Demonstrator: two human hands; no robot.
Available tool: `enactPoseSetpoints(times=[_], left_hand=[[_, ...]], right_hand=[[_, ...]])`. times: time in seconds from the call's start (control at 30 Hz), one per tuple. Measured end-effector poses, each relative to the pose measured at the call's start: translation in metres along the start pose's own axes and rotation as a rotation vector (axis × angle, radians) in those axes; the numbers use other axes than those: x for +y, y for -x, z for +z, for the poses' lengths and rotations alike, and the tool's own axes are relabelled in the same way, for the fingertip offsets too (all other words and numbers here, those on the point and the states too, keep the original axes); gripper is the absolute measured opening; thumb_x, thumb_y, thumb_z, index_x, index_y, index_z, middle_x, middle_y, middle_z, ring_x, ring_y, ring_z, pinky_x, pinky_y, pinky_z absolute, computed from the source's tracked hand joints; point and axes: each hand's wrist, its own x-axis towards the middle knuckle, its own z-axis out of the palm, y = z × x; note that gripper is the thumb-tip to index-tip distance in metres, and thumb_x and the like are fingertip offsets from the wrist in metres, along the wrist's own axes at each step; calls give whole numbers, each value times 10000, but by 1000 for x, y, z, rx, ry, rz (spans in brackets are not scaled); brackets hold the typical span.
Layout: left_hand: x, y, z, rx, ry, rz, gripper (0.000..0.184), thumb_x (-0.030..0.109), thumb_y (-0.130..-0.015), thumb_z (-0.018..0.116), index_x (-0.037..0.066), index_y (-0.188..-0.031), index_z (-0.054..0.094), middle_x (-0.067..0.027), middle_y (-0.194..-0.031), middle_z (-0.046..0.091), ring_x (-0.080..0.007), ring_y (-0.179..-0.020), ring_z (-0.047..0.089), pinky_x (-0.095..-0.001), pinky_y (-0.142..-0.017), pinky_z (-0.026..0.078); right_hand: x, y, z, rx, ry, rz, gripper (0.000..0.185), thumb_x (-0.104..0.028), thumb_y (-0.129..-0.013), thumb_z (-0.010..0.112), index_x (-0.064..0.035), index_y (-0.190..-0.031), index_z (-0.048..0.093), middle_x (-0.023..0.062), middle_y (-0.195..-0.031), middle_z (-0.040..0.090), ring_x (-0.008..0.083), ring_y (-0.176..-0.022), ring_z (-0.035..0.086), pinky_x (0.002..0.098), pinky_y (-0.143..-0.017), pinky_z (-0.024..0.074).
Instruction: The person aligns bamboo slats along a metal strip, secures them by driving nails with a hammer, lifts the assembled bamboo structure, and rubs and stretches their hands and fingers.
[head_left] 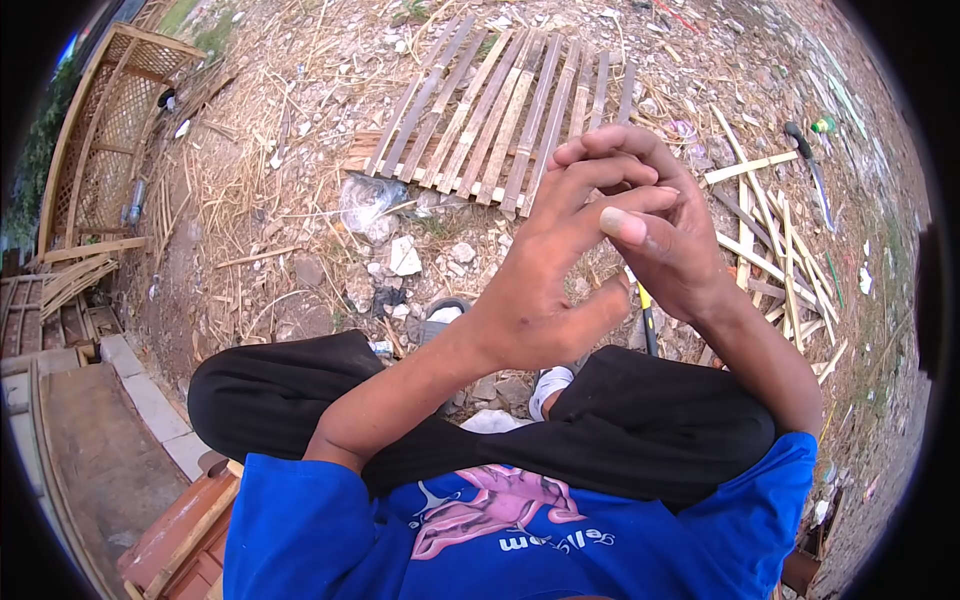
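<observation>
My left hand is raised in front of my chest, its fingers bent and the thumb apart from them. Facing it, my right hand has its thumb stretched toward the left fingers. The fingertips of both hands overlap and seem to touch, and no object shows between the palms. Behind the hands, a panel of wooden slats lies on the stony ground. A tool with a yellow and black handle is just below my right hand, partly hidden.
Loose wooden strips are heaped at the right, near a saw and a green bottle. A clear plastic bag lies by the slats. Lattice wood stands at the left. My crossed legs are below.
</observation>
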Motion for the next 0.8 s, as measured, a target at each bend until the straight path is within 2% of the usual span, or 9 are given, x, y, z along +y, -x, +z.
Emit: enactPoseSetpoints(times=[0.1, 0.2, 0.3, 0.47, 0.6, 0.7, 0.8], left_hand=[[2, 4, 3, -24, 61, -95, 555, -2, -757, 585, 4, -1309, 536, -159, -1345, 487, -281, -1261, 470, -404, -1070, 364], [2, 4, 5, -43, 54, -154, 568, -5, -781, 593, 15, -1341, 505, -155, -1356, 481, -274, -1270, 469, -388, -1076, 354], [-2, 4, 7, -79, 28, -186, 577, -2, -789, 602, 19, -1354, 486, -153, -1352, 486, -277, -1276, 470, -382, -1078, 351], [-11, 7, 8, -52, 102, -156, 558, 7, -795, 607, 5, -1340, 490, -154, -1330, 509, -276, -1271, 475, -382, -1070, 360], [-4, 7, 5, -56, 122, -227, 554, 12, -800, 606, -6, -1341, 485, -155, -1328, 513, -263, -1271, 476, -382, -1075, 355], [6, 5, 0, -85, 105, -257, 588, 14, -808, 601, -26, -1374, 449, -152, -1353, 499, -253, -1289, 464, -379, -1094, 336], [8, 5, -3, -111, 193, -280, 631, 14, -815, 594, -48, -1412, 400, -149, -1383, 482, -254, -1310, 450, -385, -1117, 311]], right_hand=[[-2, 2, 5, 70, 121, 45, 520, -175, -835, 763, -24, -1272, 525, 101, -1195, 595, 173, -1108, 577, 341, -953, 480], [-2, -1, -3, 137, 223, 145, 536, -223, -844, 749, -36, -1269, 481, 125, -1218, 559, 215, -1138, 559, 385, -1007, 453], [2, -2, -6, 207, 239, 181, 513, -230, -847, 748, -38, -1251, 496, 106, -1185, 574, 199, -1112, 567, 377, -990, 458], [4, -2, -5, 105, 245, 105, 494, -235, -849, 744, -32, -1234, 511, 99, -1153, 580, 194, -1100, 566, 356, -983, 455], [2, -1, -1, 99, 297, 100, 476, -247, -869, 721, -27, -1235, 510, 104, -1149, 581, 190, -1094, 565, 348, -975, 455], [1, -1, -1, 94, 400, 60, 401, -262, -925, 650, -28, -1224, 522, 104, -1122, 599, 185, -1067, 580, 357, -962, 463], [-2, -2, 0, 108, 285, 83, 336, -275, -977, 570, -28, -1203, 539, 104, -1087, 620, 178, -1041, 600, 361, -942, 479]])
